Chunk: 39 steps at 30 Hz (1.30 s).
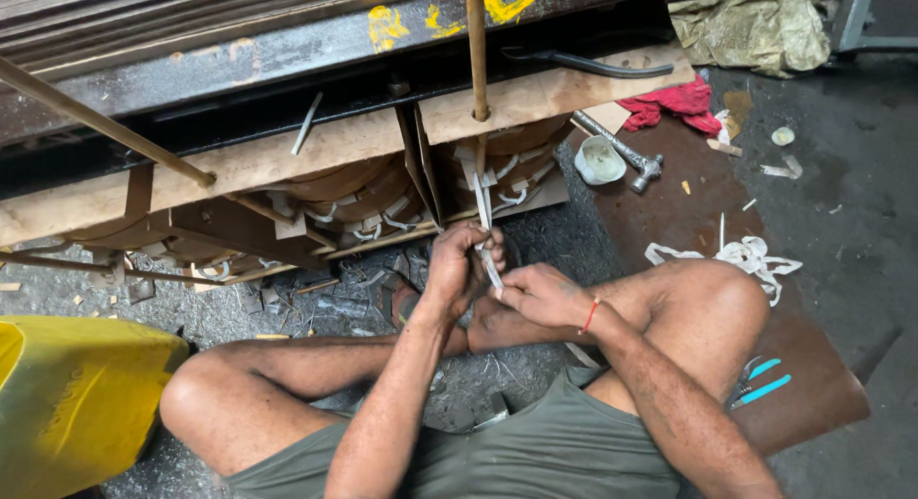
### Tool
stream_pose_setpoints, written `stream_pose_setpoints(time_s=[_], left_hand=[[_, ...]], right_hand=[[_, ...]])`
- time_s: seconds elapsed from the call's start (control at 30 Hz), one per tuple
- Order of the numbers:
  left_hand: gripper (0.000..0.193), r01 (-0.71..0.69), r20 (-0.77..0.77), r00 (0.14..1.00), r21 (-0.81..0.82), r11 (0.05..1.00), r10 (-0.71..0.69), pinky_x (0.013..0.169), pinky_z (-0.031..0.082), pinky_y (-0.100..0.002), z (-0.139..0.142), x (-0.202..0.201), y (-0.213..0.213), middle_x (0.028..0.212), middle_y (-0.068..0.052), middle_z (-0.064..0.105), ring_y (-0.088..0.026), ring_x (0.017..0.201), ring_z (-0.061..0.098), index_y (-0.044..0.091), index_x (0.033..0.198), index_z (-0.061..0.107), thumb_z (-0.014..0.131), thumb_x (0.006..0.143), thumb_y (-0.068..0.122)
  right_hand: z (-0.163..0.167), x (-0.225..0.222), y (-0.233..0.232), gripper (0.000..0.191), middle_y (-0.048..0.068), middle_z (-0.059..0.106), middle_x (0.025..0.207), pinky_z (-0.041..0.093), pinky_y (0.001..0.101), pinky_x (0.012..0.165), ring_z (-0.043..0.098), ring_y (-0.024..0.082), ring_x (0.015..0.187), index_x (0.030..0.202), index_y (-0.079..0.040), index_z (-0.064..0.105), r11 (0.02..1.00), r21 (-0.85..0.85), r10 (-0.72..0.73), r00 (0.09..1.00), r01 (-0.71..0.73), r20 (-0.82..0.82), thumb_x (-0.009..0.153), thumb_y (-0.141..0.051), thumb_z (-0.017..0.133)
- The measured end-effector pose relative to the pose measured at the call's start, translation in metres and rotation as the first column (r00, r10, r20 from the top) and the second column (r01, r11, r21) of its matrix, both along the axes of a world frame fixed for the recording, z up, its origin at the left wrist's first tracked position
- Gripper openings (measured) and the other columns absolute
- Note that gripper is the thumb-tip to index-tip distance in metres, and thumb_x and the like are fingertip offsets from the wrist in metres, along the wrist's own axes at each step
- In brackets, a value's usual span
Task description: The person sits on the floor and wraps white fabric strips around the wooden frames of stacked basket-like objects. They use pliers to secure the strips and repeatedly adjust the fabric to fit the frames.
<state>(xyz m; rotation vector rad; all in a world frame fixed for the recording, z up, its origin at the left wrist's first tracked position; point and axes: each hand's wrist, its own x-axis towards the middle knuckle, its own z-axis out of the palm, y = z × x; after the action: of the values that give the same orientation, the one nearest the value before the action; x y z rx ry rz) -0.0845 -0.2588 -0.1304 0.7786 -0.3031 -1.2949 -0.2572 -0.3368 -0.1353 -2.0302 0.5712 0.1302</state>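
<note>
I sit on the floor with knees spread in front of brown wound coils bound with white tape and clamped between wooden boards. A white tape strip hangs down from the right coil beside a vertical threaded rod. My left hand pinches this strip from above. My right hand, with a red thread on its wrist, grips the strip's lower end just below. Both hands meet in the middle of the view, over my foot.
A hammer and a small white cup lie at upper right near a red cloth. Loose white tape lies by my right knee, pliers with teal handles under it. A yellow container stands at lower left.
</note>
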Motion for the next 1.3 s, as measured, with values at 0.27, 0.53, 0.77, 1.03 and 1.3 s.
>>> stream_pose_setpoints(time_s=[0.27, 0.53, 0.77, 1.03, 1.3], left_hand=[[0.013, -0.358, 0.928, 0.263, -0.16, 0.92, 0.264, 0.077, 0.053, -0.05, 0.022, -0.036, -0.006, 0.096, -0.024, 0.066, -0.041, 0.087, 0.065, -0.003, 0.101, 0.059, 0.053, 0.094, 0.006], [0.011, -0.393, 0.958, 0.167, -0.15, 0.907, 0.231, 0.074, 0.052, -0.054, 0.032, -0.045, 0.0, 0.103, -0.025, 0.062, -0.048, 0.09, 0.063, 0.001, 0.105, 0.056, 0.058, 0.099, 0.01], [0.013, -0.413, 0.959, 0.108, -0.198, 0.889, 0.264, 0.072, 0.054, -0.054, 0.033, -0.05, 0.004, 0.11, -0.023, 0.062, -0.045, 0.087, 0.065, 0.003, 0.107, 0.058, 0.061, 0.097, 0.011], [0.015, -0.366, 0.978, -0.109, -0.207, 0.907, 0.179, 0.072, 0.054, -0.05, 0.034, -0.045, 0.009, 0.102, -0.019, 0.057, -0.038, 0.089, 0.065, 0.003, 0.101, 0.059, 0.066, 0.089, 0.006], [0.021, -0.346, 0.975, -0.151, -0.206, 0.915, 0.163, 0.07, 0.055, -0.046, 0.04, -0.034, 0.017, 0.103, -0.019, 0.061, -0.036, 0.088, 0.066, 0.004, 0.108, 0.063, 0.069, 0.089, 0.009]], right_hand=[[0.02, 0.07, -0.076, 0.023, 0.01, 0.076, 0.097, 0.058, 0.0277, 0.073, 0.072, 0.016, 0.086, 0.1, -0.008, 0.072, 0.474, 0.737, -0.632, 0.769, 0.482, -0.097, 0.09, -0.029, 0.067], [-0.001, 0.107, -0.069, 0.012, 0.013, 0.069, 0.071, 0.053, 0.0307, 0.052, 0.064, 0.018, 0.056, 0.084, 0.004, 0.068, 0.405, 0.785, -0.839, 0.531, 0.469, 0.116, 0.086, -0.008, 0.071], [0.02, 0.097, -0.069, 0.013, 0.012, 0.074, 0.079, 0.062, 0.0293, 0.065, 0.073, 0.018, 0.066, 0.091, 0.003, 0.07, 0.39, 0.785, -0.78, 0.625, 0.482, 0.003, 0.089, -0.01, 0.069], [0.018, 0.105, -0.075, 0.012, 0.014, 0.067, 0.07, 0.058, 0.0339, 0.056, 0.068, 0.023, 0.059, 0.089, 0.004, 0.07, 0.439, 0.731, -0.813, 0.577, 0.523, 0.076, 0.085, -0.006, 0.071], [0.014, 0.066, -0.064, 0.023, 0.005, 0.077, 0.089, 0.056, 0.0241, 0.069, 0.068, 0.009, 0.076, 0.104, 0.004, 0.078, 0.812, 0.299, -0.58, 0.749, 0.502, 0.319, 0.088, -0.013, 0.079]])
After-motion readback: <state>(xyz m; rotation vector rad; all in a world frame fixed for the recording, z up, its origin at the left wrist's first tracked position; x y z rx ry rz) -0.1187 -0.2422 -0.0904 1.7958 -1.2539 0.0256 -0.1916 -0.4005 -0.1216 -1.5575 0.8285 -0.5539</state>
